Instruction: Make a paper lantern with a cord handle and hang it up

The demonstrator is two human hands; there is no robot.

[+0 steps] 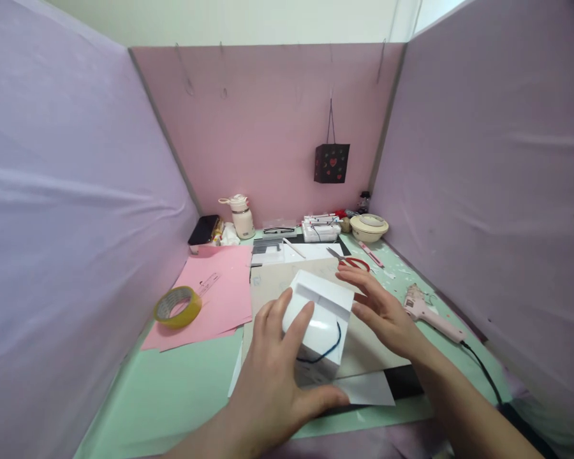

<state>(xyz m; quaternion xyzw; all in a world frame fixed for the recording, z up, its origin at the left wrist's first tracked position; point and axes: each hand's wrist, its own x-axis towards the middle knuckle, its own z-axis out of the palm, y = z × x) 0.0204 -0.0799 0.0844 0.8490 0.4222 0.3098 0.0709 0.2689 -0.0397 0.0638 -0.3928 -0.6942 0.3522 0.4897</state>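
A white paper box (321, 322) with a dark blue cord (332, 347) looped on its near side is tilted above the beige board (368, 354). My left hand (280, 357) grips it from the left and front, fingers spread over its top and left edge, thumb low at the front. Close to the box's right side, my right hand (382, 312) has its fingers stretched and apart; whether the fingertips touch the box I cannot tell. Beneath the board's near edge lie a white sheet (366, 389) and something black.
Pink paper (224, 274) and a yellow tape roll (178, 307) lie left. Red-handled scissors (354, 260), a pink cutter (371, 254) and a corded glue gun (433, 315) lie right. At the back stand a bottle (242, 217) and a round container (369, 228); a black bag (331, 163) hangs above.
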